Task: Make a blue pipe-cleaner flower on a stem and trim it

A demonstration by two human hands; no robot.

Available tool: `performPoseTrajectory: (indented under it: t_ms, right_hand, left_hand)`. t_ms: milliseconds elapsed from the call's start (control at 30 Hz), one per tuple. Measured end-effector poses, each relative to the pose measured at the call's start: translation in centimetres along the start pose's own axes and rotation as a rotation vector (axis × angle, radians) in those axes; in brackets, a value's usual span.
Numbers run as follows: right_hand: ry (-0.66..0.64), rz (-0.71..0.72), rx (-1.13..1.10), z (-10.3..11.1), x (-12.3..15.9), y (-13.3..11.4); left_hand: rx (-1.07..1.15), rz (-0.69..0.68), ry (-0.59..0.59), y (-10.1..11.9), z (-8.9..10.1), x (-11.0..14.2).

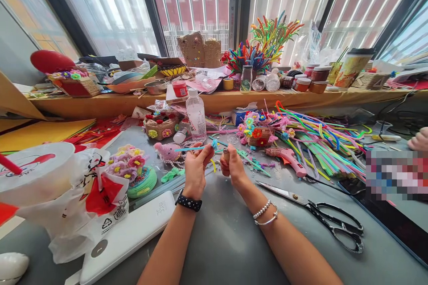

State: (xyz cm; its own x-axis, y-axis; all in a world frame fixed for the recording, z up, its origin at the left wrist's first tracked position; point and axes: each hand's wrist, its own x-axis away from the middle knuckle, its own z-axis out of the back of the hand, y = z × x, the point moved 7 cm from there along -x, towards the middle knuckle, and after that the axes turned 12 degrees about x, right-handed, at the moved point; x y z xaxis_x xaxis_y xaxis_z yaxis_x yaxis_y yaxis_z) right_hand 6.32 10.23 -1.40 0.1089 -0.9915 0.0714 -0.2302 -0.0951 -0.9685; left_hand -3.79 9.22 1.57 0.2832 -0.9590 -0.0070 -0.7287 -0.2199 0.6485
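Between the pinched fingers of my left hand (196, 164) is a light blue pipe cleaner (191, 148), its stem pointing left and a small blue curled piece (214, 143) at its right end. My right hand (233, 164) is closed, thumb up, around a small object with a metallic top that looks like a lighter (226, 156); most of it is hidden. The two hands are close together but apart, above the grey table (220, 240). Left of my left hand lies a pink crocheted figure (167, 151) with a string of beads.
Large scissors (310, 207) and a pink glue gun (287, 160) lie right. A clear bottle (196, 118) stands behind my hands. Pipe cleaners (334, 153) spread at right. At left are a white power bank (133, 236) and a bagged cup (40, 164). Another person's hand (418, 139) shows far right.
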Motion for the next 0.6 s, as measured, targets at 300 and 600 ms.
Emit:
performPoseTrajectory:
  t_ms: [300,600]
  right_hand:
    - [0.007,0.004,0.018,0.08,-0.04,-0.14]
    - [0.001,0.013,0.038,0.22,0.08,-0.29]
  left_hand:
    - [0.006,-0.007,-0.003,-0.01,0.07,-0.11]
    - [0.011,-0.018,-0.003,0.11,0.0,-0.01]
